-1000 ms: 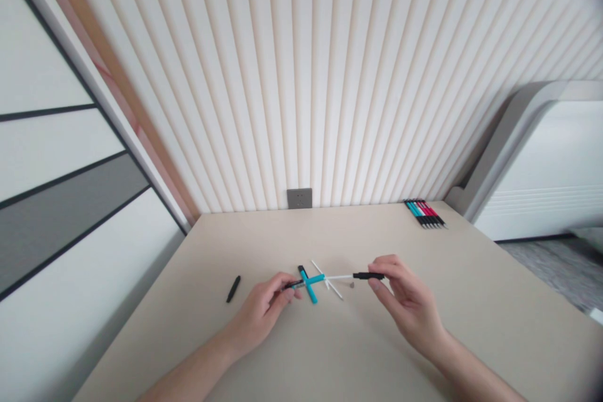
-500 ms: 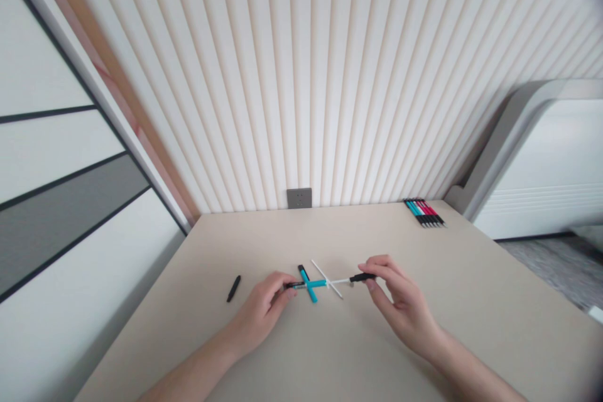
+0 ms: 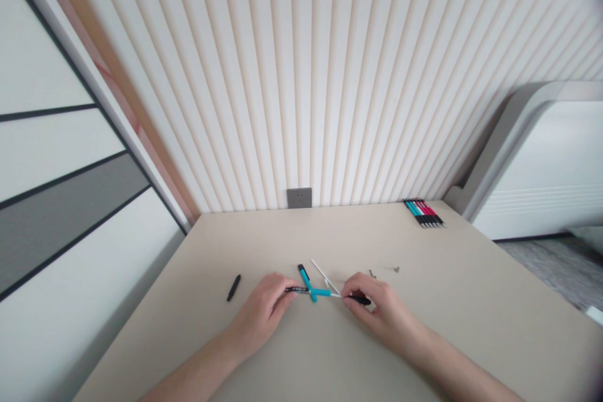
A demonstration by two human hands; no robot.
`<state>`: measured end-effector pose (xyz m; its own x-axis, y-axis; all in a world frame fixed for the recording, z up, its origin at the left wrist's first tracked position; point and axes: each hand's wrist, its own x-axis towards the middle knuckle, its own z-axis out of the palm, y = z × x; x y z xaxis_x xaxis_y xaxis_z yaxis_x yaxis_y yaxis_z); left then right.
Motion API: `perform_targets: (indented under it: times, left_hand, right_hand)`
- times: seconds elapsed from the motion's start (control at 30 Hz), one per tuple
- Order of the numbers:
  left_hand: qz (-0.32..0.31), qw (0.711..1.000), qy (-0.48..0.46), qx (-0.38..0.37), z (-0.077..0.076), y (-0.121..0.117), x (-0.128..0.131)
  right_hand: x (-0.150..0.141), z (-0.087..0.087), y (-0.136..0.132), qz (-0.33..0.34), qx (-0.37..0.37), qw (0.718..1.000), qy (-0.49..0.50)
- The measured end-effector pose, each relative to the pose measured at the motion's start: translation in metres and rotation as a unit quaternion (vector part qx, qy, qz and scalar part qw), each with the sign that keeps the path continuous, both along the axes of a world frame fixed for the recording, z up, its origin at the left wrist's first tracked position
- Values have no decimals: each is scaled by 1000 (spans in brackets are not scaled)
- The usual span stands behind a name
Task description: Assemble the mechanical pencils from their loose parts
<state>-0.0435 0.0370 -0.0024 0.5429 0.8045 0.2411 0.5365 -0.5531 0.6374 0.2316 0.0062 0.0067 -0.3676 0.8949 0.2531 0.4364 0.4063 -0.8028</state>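
Note:
My left hand (image 3: pixel 264 314) pinches the black end of a teal pen barrel (image 3: pixel 320 293) just above the beige table (image 3: pixel 471 301). A thin white refill sticks out of that barrel to the right, and my right hand (image 3: pixel 377 311) grips a black pen tip piece (image 3: pixel 360 299) on it. Under them lies a second teal pen barrel (image 3: pixel 306 279), crossing the first. A loose white refill (image 3: pixel 323 273) lies slanted behind it.
A black pen cap (image 3: pixel 233 287) lies left of my hands. Two tiny metal parts (image 3: pixel 396 269) rest on the table to the right. A row of teal, red and black pens (image 3: pixel 424 212) sits at the back right by the slatted wall. A grey socket (image 3: pixel 299 198) is on the wall.
My right hand has slid the black tip piece leftward along the white refill toward the teal barrel and dropped lower. Two small metal parts now show where the hand was.

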Motion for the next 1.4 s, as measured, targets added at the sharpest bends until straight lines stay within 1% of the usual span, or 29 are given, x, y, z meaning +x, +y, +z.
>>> perform_targets:
  times: [0.1, 0.23, 0.4, 0.57, 0.63, 0.7, 0.83, 0.9, 0.97, 1.03, 1.17, 1.33, 1.4]
  left_hand:
    - [-8, 1000, 3, 20, 0, 0, 0]
    - [-41, 998, 8, 52, 1, 1, 0]
    - [-59, 995, 8, 74, 3, 0, 0]
    - [-70, 994, 6, 86, 1, 0, -1]
    - [-66, 995, 3, 80, 0, 0, -1]
    - [-52, 996, 1, 66, 0, 0, -1]
    - [-8, 999, 1, 45, 1, 1, -1]
    - [1, 999, 0, 44, 2, 0, -1]
    - [-2, 999, -1, 43, 3, 0, 0]
    - [-9, 999, 0, 41, 3, 0, -1]
    - [-4, 999, -1, 45, 2, 0, -1]
    - [30, 998, -17, 47, 0, 2, -2]
    - [35, 998, -21, 43, 0, 2, -2]
  right_hand:
    - [2, 1, -1, 11, 10, 1000, -18]
    - [2, 3, -2, 1, 18, 999, -31]
    - [0, 3, -2, -17, -6, 999, -45]
    - [0, 1, 0, -48, -63, 994, -71]
    - [2, 1, 0, -64, -62, 993, -78]
    - [3, 3, 0, -63, -38, 994, -76]
    - [4, 7, -1, -15, 9, 998, -68]
    - [4, 6, -1, 2, 14, 997, -71]
    - [4, 3, -1, 9, 8, 997, -73]
    - [4, 0, 0, -3, -10, 997, -76]
    - [4, -1, 0, -57, -48, 993, -97]
    - [4, 1, 0, -68, -45, 994, -72]
    - [4, 1, 1, -72, -38, 995, -65]
